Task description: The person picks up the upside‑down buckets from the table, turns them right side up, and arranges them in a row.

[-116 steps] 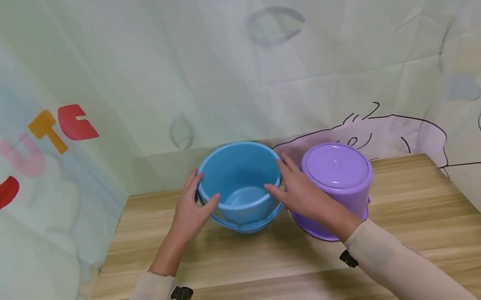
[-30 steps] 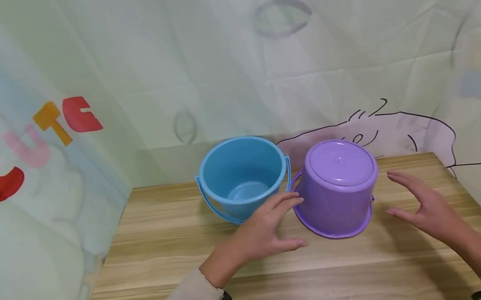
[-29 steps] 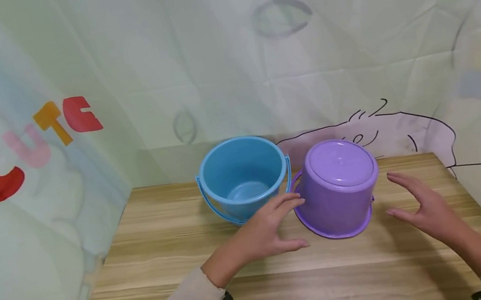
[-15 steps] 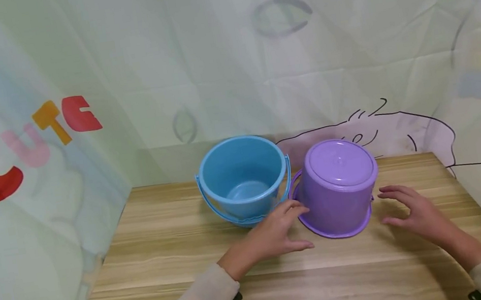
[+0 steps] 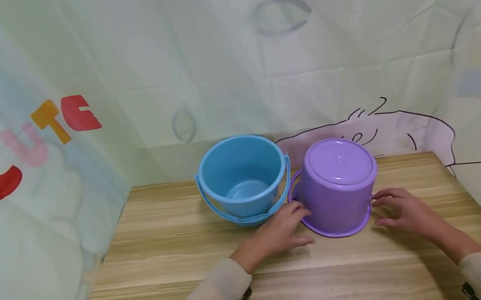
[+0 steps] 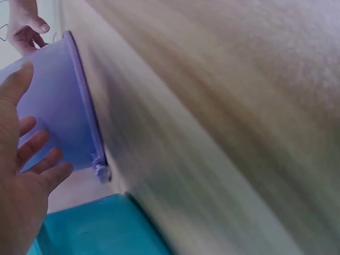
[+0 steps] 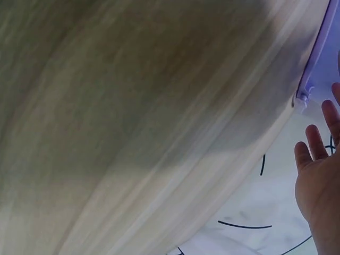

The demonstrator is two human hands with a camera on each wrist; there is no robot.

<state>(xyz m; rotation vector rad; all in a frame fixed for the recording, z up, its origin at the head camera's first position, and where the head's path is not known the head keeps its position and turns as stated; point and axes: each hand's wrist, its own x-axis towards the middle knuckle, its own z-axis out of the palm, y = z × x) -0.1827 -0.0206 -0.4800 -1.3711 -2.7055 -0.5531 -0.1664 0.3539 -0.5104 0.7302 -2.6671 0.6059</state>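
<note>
A purple bucket (image 5: 340, 202) stands upside down on the wooden table, its base facing up and its rim on the wood. My left hand (image 5: 281, 229) is at its left side, fingers spread and thumb apart; in the left wrist view that hand (image 6: 26, 164) shows nothing in its grasp. On the opposite side my right hand (image 5: 408, 213) is close to the bucket's wall, fingers slightly bent; whether the fingertips touch it is hard to tell. Left of the purple bucket, a blue bucket (image 5: 243, 170) stands upright, with its handle hanging down in front.
The wooden table (image 5: 161, 274) ends at a printed curtain (image 5: 209, 62) behind both buckets. The two buckets stand close side by side near the back edge. The purple bucket's handle (image 5: 295, 183) sticks out towards the blue bucket.
Both hands were at the blue bucket's rim at first, then left it. Since then they have come closer to the purple bucket from either side. The purple bucket has stayed put.
</note>
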